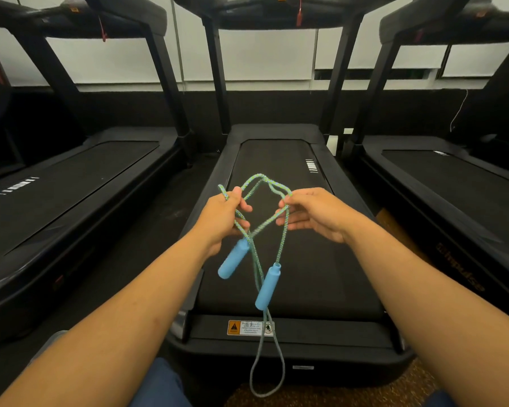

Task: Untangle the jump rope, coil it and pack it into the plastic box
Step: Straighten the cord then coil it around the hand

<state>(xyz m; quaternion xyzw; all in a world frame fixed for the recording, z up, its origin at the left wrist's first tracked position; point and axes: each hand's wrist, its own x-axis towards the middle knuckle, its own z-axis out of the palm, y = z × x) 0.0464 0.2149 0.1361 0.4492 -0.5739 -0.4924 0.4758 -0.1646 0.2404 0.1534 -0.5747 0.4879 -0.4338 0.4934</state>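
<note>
A green-and-blue braided jump rope (257,183) hangs tangled between my hands above the middle treadmill. My left hand (221,218) grips several strands with curled fingers. My right hand (312,214) pinches a strand near its thumb and fingertips. Between the hands the rope forms crossed loops. Two light blue handles dangle below: one handle (232,258) tilts under my left hand, the other handle (268,286) hangs lower in the middle. A long loop of rope (266,374) drops toward the floor. No plastic box is in view.
The middle treadmill (279,160) lies straight ahead, its rear edge bearing a warning sticker (250,327). A second treadmill (71,177) stands on the left and a third treadmill (453,177) on the right. Brown carpet (335,392) shows below, with my blue-clad knees at the bottom edge.
</note>
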